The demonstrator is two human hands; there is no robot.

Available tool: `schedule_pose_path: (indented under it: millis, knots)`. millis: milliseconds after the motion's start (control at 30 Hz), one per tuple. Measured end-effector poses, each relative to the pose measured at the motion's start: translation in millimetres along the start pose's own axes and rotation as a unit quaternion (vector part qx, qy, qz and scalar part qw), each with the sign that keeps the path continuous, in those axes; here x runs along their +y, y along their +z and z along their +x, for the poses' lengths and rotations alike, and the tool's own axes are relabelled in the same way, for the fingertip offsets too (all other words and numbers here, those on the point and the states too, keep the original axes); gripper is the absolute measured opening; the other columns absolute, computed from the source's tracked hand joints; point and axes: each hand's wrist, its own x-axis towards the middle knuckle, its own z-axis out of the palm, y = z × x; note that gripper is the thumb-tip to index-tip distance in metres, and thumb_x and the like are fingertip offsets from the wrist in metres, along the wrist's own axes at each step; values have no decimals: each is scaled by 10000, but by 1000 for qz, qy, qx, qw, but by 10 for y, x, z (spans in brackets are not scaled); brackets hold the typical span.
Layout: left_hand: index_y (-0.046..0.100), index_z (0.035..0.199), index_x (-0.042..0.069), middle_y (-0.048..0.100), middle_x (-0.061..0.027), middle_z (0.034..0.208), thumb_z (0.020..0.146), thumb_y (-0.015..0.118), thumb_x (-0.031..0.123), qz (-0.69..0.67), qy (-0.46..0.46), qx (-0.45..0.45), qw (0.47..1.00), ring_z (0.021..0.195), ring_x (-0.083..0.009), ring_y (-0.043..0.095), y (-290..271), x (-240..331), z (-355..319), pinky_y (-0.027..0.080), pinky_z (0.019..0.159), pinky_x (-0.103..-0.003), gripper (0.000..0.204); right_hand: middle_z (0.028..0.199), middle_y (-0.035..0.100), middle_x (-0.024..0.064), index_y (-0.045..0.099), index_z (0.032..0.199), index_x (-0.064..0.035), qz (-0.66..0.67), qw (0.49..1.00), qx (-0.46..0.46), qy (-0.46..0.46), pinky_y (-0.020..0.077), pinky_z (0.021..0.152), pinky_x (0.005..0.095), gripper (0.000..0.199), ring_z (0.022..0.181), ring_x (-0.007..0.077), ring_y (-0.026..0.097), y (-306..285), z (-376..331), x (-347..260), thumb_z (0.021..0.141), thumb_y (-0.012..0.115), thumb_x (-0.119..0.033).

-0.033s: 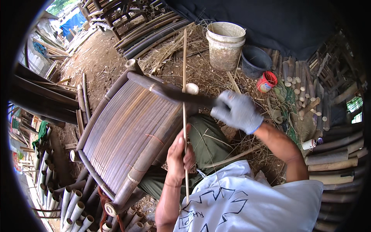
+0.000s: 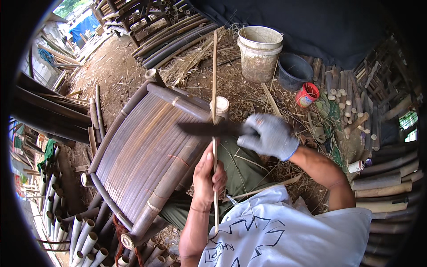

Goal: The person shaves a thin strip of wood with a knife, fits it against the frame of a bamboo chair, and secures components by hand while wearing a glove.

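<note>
My bare left hand [image 2: 209, 178] is closed around a long, thin bamboo strip [image 2: 214, 66], which stands nearly upright in the picture with its lower end against my shirt. My right hand [image 2: 269, 137], in a grey work glove, grips the handle of a dark-bladed machete [image 2: 200, 129]. The blade lies across the strip just above my left hand and points left, slightly blurred. Beside my left hand is a bamboo seat [image 2: 147, 138], made of many slats in a frame of thick dark poles. Its near rail runs close to my left wrist.
A dirty white bucket [image 2: 260, 53], a dark tub [image 2: 294, 71] and a red tin [image 2: 307, 94] stand beyond my right hand. Cut bamboo poles [image 2: 86, 240] fill the lower left, and more poles [image 2: 382, 189] are stacked at right. Shavings [image 2: 189, 62] litter the dirt floor.
The machete has come down along the strip toward my left hand, and its blade now shows lower. My gloved hand has shifted slightly, while my left hand keeps its hold, moved a touch right.
</note>
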Motion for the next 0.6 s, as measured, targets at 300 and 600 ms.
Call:
schedule_pose_path:
  millis: [300,600]
  knots:
    - [392,1539,95,339,43,506,1084,470,366,25,-39,-17,999,358,-71,293,117,-113,-184,282,367,-222,535,722,671,139,643,858,-90,-71,995,55,48,544,613,461,524,701,345,701,40,139,274,861,684,-612]
    - [420,1521,63,367,46,518,1067,509,381,53,-87,16,995,384,-56,294,-143,-100,-672,266,381,-218,561,702,672,153,660,857,-97,-68,990,96,80,540,589,455,560,650,320,696,-27,256,662,879,628,-655]
